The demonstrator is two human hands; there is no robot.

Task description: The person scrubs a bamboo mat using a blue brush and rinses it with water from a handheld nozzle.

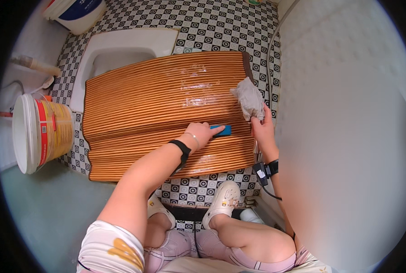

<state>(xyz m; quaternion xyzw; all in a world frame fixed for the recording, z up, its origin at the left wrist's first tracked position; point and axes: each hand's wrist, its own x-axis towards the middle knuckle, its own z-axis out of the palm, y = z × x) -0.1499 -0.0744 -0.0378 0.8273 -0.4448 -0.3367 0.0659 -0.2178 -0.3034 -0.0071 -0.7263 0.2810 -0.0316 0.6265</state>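
Observation:
A brown-and-tan striped slatted mat (166, 100) lies unrolled on the floor, with a fold running across it and wet, shiny patches. My left hand (200, 135) is closed around a small blue block (221, 131), pressed to the mat right of its middle. Whether the block is a brush or a sponge does not show. At the mat's right edge, my right hand (264, 132) grips something wrapped in a crumpled pale grey plastic bag (250, 100). A slim silvery piece extends below that hand, partly hidden.
Beneath the mat's upper left lies a white squat toilet (166, 38). A yellow-and-red bucket (60, 129) stands at the left, another white bucket (82, 16) at the far left. A grey hose (270, 54) runs along the right wall. My shoes (223, 200) are by the mat's near edge.

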